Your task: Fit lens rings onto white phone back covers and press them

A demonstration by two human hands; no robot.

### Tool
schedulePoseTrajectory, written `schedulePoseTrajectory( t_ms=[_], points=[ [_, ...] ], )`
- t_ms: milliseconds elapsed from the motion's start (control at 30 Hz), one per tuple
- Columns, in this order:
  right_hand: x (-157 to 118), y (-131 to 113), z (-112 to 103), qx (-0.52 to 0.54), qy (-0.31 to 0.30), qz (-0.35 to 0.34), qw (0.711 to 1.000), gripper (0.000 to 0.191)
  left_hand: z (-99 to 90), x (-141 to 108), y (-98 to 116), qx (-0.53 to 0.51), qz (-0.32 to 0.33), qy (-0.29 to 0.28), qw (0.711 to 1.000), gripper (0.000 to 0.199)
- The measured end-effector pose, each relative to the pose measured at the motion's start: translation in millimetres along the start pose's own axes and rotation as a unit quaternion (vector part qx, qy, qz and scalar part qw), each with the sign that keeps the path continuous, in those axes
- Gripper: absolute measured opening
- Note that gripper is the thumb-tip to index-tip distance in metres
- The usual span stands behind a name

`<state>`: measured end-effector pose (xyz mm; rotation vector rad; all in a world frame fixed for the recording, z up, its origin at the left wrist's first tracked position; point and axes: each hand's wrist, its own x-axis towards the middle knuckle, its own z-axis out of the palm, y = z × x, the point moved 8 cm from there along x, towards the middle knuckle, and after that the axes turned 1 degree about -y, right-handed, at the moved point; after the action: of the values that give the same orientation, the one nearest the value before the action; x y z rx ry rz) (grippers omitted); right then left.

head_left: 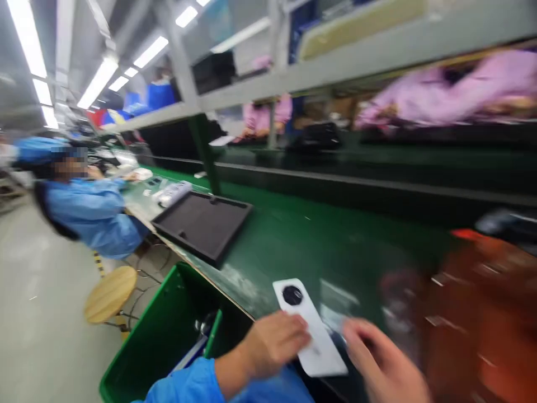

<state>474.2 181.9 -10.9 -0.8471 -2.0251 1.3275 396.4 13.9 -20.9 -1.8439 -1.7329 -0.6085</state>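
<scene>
A white smartphone [321,350] with a round black camera module lies tilted in front of me, its back facing up. My left hand [274,342] is closed over its left side, fingers across the white back. On the other side, my right hand [380,361] has thumb and forefinger pinched together by the phone's right edge. A thin clear plastic film [335,302] reaches those fingertips and seems to be held there, though motion blurs the grip. The phone's lower end is near my lap at the bench edge.
A black foam-lined tray [205,221] sits on the green bench [293,224]. Below the edge stands a green bin [138,347] with items inside. Orange-brown trays [474,313] are at right. A co-worker in blue [88,207] sits at left near a wooden stool [109,294].
</scene>
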Motion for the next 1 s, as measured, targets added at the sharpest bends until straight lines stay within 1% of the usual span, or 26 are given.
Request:
schedulePoseTrajectory(
  t_ms=[33,67,100,167,200,267,333,433,500,567,667,733,867,1000],
  points=[
    [1,7,4,0.049,-0.024,0.048,0.997,0.052,-2.9,0,-3,-0.032,-0.016,0.001,0.999,0.025],
    [5,11,8,0.09,-0.039,0.078,0.992,0.051,-4.3,1,-5,-0.059,-0.021,-0.005,0.998,0.027],
    [13,13,10,0.118,-0.033,0.096,0.988,0.05,-4.3,1,-8,-0.083,-0.018,-0.016,0.996,0.03],
    [29,15,14,0.14,-0.013,0.108,0.984,0.048,-1.8,1,-12,-0.111,-0.003,-0.051,0.992,0.033],
    [36,16,17,0.144,-0.014,0.112,0.983,0.048,-0.8,0,-11,-0.118,0.007,-0.067,0.991,0.037],
    [44,15,25,0.142,-0.032,0.114,0.983,0.047,-2.0,-4,-9,-0.115,0.014,-0.077,0.99,0.054],
    [46,13,31,0.13,-0.055,0.109,0.984,0.046,-5.0,-10,-8,-0.094,-0.014,-0.065,0.993,0.066],
    [48,13,32,0.104,-0.064,0.105,0.987,0.044,-2.9,-19,-9,-0.056,-0.086,-0.059,0.993,0.065],
    [51,14,34,0.091,-0.075,0.103,0.988,0.043,2.0,-24,-8,-0.047,-0.109,-0.053,0.992,0.062],
    [53,13,37,0.074,-0.091,0.088,0.989,0.039,6.2,-27,-6,-0.04,-0.112,-0.027,0.993,0.058],
    [55,8,40,0.026,-0.102,0.031,0.994,0.031,10.1,-31,-5,-0.019,-0.099,0.033,0.994,0.056],
    [54,5,42,-0.009,-0.106,-0.003,0.994,0.027,13.4,-34,-5,-0.008,-0.095,0.057,0.994,0.057],
    [51,5,47,-0.074,-0.121,-0.011,0.99,0.019,18.6,-37,-5,0.005,-0.096,0.065,0.993,0.056],
    [50,6,51,-0.121,-0.118,-0.01,0.986,0.018,19.9,-39,-3,0.009,-0.098,0.065,0.993,0.056]
  ],
)
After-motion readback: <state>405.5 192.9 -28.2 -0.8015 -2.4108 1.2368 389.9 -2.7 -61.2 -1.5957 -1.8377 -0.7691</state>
